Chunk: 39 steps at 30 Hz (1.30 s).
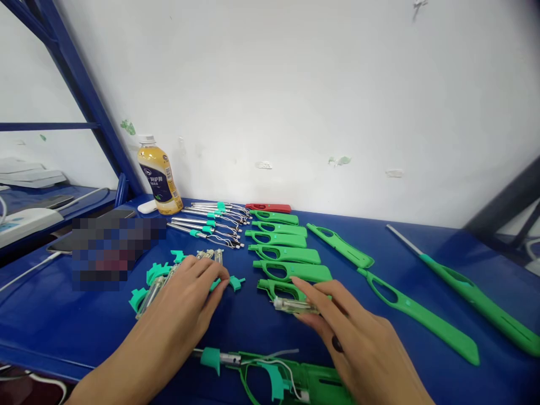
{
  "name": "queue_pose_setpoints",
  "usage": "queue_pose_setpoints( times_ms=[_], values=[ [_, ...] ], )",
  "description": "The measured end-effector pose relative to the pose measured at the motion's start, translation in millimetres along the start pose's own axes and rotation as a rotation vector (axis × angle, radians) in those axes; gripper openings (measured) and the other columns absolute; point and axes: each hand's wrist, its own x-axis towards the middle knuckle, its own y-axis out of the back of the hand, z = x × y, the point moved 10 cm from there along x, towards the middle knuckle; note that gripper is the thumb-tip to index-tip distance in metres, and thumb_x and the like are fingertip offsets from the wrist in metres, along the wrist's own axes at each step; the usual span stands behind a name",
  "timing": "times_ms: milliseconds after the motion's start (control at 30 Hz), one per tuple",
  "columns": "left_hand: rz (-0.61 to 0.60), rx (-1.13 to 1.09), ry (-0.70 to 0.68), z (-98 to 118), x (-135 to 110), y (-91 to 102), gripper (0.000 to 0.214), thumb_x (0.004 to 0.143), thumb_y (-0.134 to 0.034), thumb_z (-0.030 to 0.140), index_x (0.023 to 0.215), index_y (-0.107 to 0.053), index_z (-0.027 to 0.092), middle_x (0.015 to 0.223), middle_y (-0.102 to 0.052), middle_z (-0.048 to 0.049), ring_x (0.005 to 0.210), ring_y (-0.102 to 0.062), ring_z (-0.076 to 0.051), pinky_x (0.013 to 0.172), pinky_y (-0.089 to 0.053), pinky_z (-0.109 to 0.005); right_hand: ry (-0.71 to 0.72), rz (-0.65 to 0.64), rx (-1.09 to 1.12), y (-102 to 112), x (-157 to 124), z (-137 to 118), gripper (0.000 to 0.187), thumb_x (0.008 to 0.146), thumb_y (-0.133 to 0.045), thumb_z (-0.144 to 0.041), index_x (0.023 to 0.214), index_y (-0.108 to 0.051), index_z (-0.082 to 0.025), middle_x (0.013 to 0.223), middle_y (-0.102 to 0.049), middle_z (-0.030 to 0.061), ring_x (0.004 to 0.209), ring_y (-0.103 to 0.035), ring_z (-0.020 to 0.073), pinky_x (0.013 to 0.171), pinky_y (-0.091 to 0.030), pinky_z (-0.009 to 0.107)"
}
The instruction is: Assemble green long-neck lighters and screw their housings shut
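Observation:
My left hand (185, 301) lies flat, fingers stretched out, on a small pile of teal triggers and clear lighter tubes (157, 284) on the blue table (63, 332). My right hand (356, 337) reaches left, its fingers closed on a clear lighter tube (291, 305) that rests on the nearest of a row of green lighter handle shells (284, 256). Close to me lies a partly assembled green lighter (278, 374) with a metal nozzle, teal trigger and white wires.
Metal nozzle assemblies with wires (211, 220) lie in a row at the back, next to a red lighter part (269, 207) and a yellow drink bottle (159, 175). Long green lighter halves (415, 312) and a finished long lighter (472, 292) lie to the right. A blurred patch (112, 250) sits at the left.

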Motion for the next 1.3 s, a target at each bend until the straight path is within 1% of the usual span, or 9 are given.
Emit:
queue_pose_setpoints(
  times_ms=[67,167,267,400,567,633,767,1033,1300],
  values=[
    [0.016,-0.087,0.040,5,5,10.7,0.022,0.108,-0.051,0.030,0.097,-0.070,0.025,0.087,-0.073,-0.0010,0.076,-0.066,-0.021,0.065,-0.050,-0.031,-0.008,-0.012,0.026,-1,-1,-2,0.032,0.117,-0.038,-0.031,0.138,-0.062,-0.024,0.107,-0.071,0.0039,0.048,-0.063,0.0092,0.037,-0.044,0.025],
    [0.039,-0.278,0.084,19,14,22.6,0.015,0.104,-0.059,0.028,0.104,-0.074,0.028,0.087,-0.077,0.0041,0.066,-0.068,-0.015,0.055,-0.051,-0.024,-0.041,0.001,0.104,0,-2,-4,0.023,0.114,-0.045,-0.027,0.125,-0.065,-0.026,0.104,-0.067,0.0038,0.059,-0.070,0.0111,0.045,-0.051,0.022],
    [0.126,-0.385,0.072,35,21,32.6,0.022,0.105,-0.059,0.024,0.117,-0.076,0.029,0.096,-0.081,0.0033,0.069,-0.073,-0.014,0.057,-0.055,-0.022,-0.044,0.023,0.150,-1,-3,-7,0.021,0.112,-0.048,-0.025,0.125,-0.065,-0.025,0.103,-0.069,0.0043,0.071,-0.076,0.0141,0.050,-0.055,0.022],
    [0.177,-0.504,0.058,49,27,35.0,0.023,0.103,-0.059,0.018,0.103,-0.080,0.028,0.094,-0.083,0.0028,0.079,-0.078,-0.014,0.064,-0.061,-0.019,-0.067,0.024,0.175,-4,-5,-5,0.021,0.110,-0.051,-0.023,0.126,-0.065,-0.025,0.110,-0.074,0.0039,0.083,-0.079,0.0150,0.060,-0.059,0.022],
    [0.168,-0.613,0.135,48,26,32.0,0.020,0.099,-0.065,0.018,0.099,-0.080,0.031,0.077,-0.080,0.0085,0.058,-0.073,-0.009,0.052,-0.057,-0.012,-0.060,0.070,0.155,2,-9,-5,0.035,0.111,-0.053,-0.022,0.145,-0.060,-0.025,0.111,-0.079,0.0024,0.090,-0.080,0.0140,0.062,-0.057,0.021],
    [0.176,-0.648,0.135,50,26,32.5,0.021,0.099,-0.067,0.017,0.101,-0.080,0.032,0.081,-0.081,0.0093,0.058,-0.072,-0.008,0.054,-0.058,-0.011,-0.055,0.087,0.138,5,-9,-5,0.042,0.112,-0.050,-0.020,0.154,-0.053,-0.023,0.110,-0.080,0.0035,0.087,-0.080,0.0126,0.062,-0.056,0.020],
    [0.231,-0.664,0.074,58,27,40.3,0.021,0.098,-0.065,0.014,0.091,-0.080,0.028,0.095,-0.082,0.0041,0.082,-0.079,-0.011,0.074,-0.064,-0.014,-0.036,0.083,0.135,7,-10,-7,0.042,0.112,-0.047,-0.019,0.154,-0.052,-0.022,0.108,-0.080,0.0038,0.078,-0.079,0.0103,0.057,-0.053,0.020],
    [0.291,-0.662,0.004,69,24,47.4,0.022,0.097,-0.068,0.010,0.096,-0.080,0.029,0.091,-0.082,0.0078,0.082,-0.080,-0.009,0.078,-0.063,-0.012,-0.016,0.091,0.113,6,-10,-11,0.041,0.113,-0.045,-0.019,0.152,-0.053,-0.021,0.117,-0.082,0.0034,0.085,-0.081,0.0128,0.055,-0.053,0.024],
    [0.310,-0.604,0.017,64,18,44.0,0.020,0.097,-0.073,0.011,0.100,-0.077,0.031,0.088,-0.082,0.0103,0.071,-0.077,-0.008,0.065,-0.060,-0.011,-0.010,0.096,0.117,7,-10,-13,0.038,0.115,-0.042,-0.022,0.151,-0.054,-0.020,0.109,-0.083,0.0025,0.077,-0.080,0.0116,0.054,-0.049,0.025]
  ],
)
